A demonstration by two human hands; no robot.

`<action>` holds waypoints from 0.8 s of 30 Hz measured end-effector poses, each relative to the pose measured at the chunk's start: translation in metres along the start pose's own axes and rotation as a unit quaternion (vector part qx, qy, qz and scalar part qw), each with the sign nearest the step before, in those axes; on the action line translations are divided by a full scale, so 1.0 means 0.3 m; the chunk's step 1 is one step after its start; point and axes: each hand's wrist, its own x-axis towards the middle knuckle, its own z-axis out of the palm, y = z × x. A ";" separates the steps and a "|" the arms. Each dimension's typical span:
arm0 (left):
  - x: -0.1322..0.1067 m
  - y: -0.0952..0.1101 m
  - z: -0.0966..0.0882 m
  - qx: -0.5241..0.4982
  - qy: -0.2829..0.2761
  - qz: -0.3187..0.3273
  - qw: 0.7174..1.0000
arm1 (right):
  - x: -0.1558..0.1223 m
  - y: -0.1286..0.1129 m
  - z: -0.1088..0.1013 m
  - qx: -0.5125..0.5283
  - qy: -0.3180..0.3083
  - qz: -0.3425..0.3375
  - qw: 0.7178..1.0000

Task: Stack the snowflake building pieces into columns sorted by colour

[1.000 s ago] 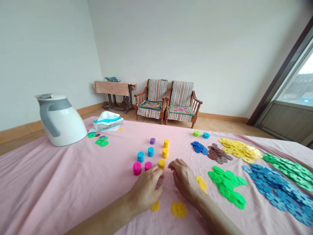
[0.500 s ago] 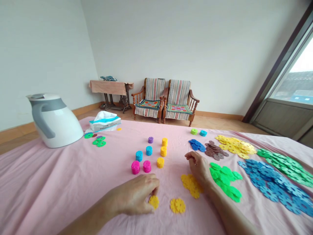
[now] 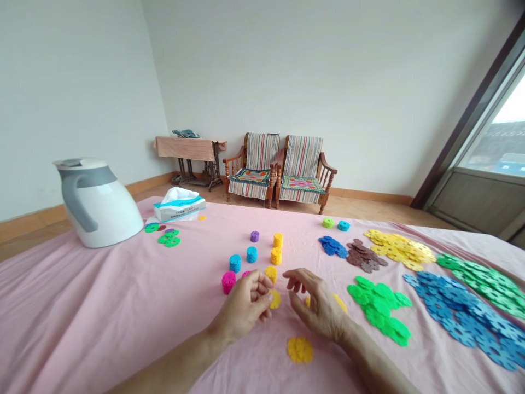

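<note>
My left hand (image 3: 245, 300) is pinching a yellow snowflake disc (image 3: 275, 299) between thumb and fingers, just in front of a stack of yellow discs (image 3: 270, 274). Facing it, my right hand (image 3: 319, 306) has curved fingers with the thumb apart and nothing visible in it. Behind this hand lie loose yellow discs (image 3: 339, 302), partly hidden. Another small group of yellow discs (image 3: 300, 349) rests on the cloth nearer me. Left of my fingers stands a pink stack (image 3: 228, 282); a second pink stack (image 3: 246, 273) is mostly covered by my left hand.
Blue stacks (image 3: 235, 263), a purple stack (image 3: 255, 236) and more yellow stacks (image 3: 276, 256) stand farther back. Piles of bright green discs (image 3: 379, 309), brown discs (image 3: 364, 256) and blue discs (image 3: 459, 312) spread rightward. A white jug (image 3: 109, 208) and a tissue box (image 3: 180, 207) occupy the left.
My left hand has moved forward and right with the yellow disc. My right hand has come left and toward me, its fingers now facing the left hand.
</note>
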 end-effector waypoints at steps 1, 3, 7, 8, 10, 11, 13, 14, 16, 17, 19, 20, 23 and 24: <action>0.002 0.001 -0.002 -0.013 0.013 0.007 1.000 | -0.002 -0.019 0.004 0.013 -0.015 -0.010 1.000; 0.002 0.006 -0.007 -0.022 0.025 0.017 0.999 | -0.003 -0.049 0.014 0.033 -0.040 -0.019 0.998; 0.001 0.014 -0.012 -0.031 0.024 0.026 0.999 | 0.000 -0.077 0.038 0.043 -0.051 -0.016 0.998; 0.001 0.014 -0.012 -0.038 0.025 0.025 0.999 | 0.002 -0.078 0.043 0.043 -0.048 -0.015 0.998; 0.001 0.015 -0.011 -0.050 0.026 0.018 0.998 | 0.004 -0.074 0.049 0.046 -0.046 -0.017 0.998; 0.001 0.015 -0.009 -0.053 0.027 0.012 0.998 | 0.005 -0.070 0.050 0.048 -0.046 -0.018 0.998; -0.001 0.017 -0.005 -0.054 0.028 0.005 0.998 | 0.007 -0.060 0.048 0.057 -0.041 -0.013 0.997; -0.003 0.018 -0.003 -0.054 0.028 0.003 0.998 | 0.007 -0.055 0.045 0.063 -0.034 -0.006 0.997; -0.005 0.021 0.002 -0.050 0.031 -0.002 0.998 | 0.009 -0.049 0.037 0.076 -0.020 0.012 0.997; -0.006 0.021 0.003 -0.048 0.035 -0.004 0.998 | 0.010 -0.050 0.033 0.086 -0.017 0.022 0.996; -0.006 0.020 0.003 -0.045 0.047 -0.008 0.998 | 0.010 -0.058 0.028 0.111 -0.023 0.036 0.993; -0.004 0.019 0.002 -0.044 0.055 -0.008 0.998 | 0.010 -0.064 0.028 0.123 -0.029 0.041 0.991; -0.001 0.016 -0.003 -0.037 0.070 0.002 0.997 | 0.009 -0.081 0.039 0.146 -0.043 0.046 0.987; -0.001 0.016 -0.005 -0.034 0.071 0.006 0.997 | 0.009 -0.083 0.045 0.149 -0.042 0.047 0.987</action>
